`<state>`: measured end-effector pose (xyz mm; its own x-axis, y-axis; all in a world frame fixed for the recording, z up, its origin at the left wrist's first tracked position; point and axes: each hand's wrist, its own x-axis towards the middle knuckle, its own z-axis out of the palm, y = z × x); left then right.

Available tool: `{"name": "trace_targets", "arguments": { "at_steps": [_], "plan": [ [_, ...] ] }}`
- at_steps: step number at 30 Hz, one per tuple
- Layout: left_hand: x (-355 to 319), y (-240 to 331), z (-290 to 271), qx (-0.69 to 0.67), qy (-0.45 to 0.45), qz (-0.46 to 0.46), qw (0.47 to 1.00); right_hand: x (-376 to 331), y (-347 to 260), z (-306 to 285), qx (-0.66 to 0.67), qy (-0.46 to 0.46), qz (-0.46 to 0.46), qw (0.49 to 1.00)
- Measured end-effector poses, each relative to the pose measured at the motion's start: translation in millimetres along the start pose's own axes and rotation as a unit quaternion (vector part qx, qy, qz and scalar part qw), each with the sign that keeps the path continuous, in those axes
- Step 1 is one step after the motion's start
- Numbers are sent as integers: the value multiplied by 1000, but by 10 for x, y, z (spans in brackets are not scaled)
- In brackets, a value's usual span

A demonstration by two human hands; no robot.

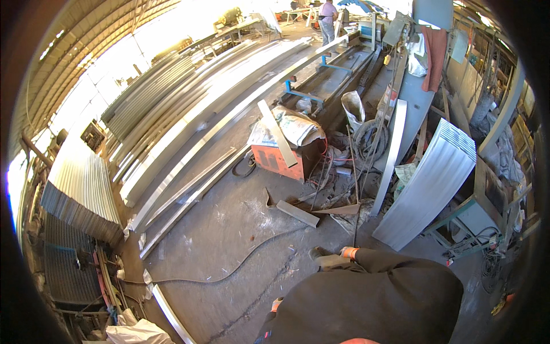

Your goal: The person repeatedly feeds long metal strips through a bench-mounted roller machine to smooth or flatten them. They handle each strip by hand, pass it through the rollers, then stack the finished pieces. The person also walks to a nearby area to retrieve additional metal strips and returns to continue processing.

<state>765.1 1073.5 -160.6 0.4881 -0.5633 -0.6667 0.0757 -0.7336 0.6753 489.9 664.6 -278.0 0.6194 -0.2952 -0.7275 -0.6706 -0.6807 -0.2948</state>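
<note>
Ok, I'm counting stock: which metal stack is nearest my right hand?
The pale stack on the picture's right; the other stacks are on the left, farther from your right hand.

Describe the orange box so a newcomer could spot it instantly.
Find the long metal bars at upper left. Right of them, an orange box sits under a sack. Its orange front, crossed by a slanting pale strip, stands out from the grey metal piece nearby.

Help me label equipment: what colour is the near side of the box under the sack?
Orange-red; the box shows best in the head view.
</note>
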Motion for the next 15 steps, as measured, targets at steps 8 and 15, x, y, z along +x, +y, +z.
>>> {"name": "trace_targets", "arguments": {
  "at_steps": [8,15],
  "plan": [
    [-255,-868,-709,-124,45,1,991,311,-1347,-508,-40,-43,-17,998],
    [-57,-1879,-1582,-350,195,-130,907,1751,-2722,-716,-258,-140,-190,937]
  ]
}}
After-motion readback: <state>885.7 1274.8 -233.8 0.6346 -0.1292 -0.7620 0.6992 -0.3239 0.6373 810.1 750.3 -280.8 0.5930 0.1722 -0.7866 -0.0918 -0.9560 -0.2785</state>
